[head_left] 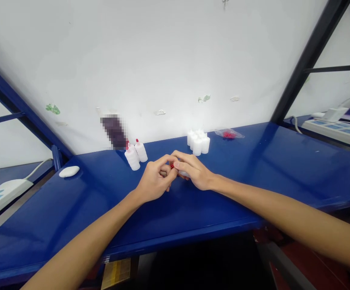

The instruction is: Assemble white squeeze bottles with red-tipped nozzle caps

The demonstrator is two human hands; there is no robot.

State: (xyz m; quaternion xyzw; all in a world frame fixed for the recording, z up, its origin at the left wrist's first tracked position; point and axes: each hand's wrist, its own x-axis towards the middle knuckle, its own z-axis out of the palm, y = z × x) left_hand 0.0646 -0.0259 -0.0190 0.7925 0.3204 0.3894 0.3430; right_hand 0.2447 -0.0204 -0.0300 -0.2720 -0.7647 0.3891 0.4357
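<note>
My left hand point(155, 179) and my right hand point(197, 172) meet above the middle of the blue table. A small white squeeze bottle point(183, 173) lies tilted in my right hand, mostly hidden by the fingers. At its left end shows a red cap point(172, 165), pinched by the closed fingertips of my left hand. My right thumb and forefinger reach close to that cap too. Beyond my left hand stand several white bottles point(132, 158) with red tips. Behind my right hand is a cluster of white bottles point(201, 145) on which no red tips show.
A clear plastic bag point(229, 134) with small red pieces lies by the wall. A white oval case point(69, 171) rests on the left of the blue table point(223, 209). A blurred dark object point(114, 131) leans at the wall. Power strips point(4, 197) lie beyond the frame posts.
</note>
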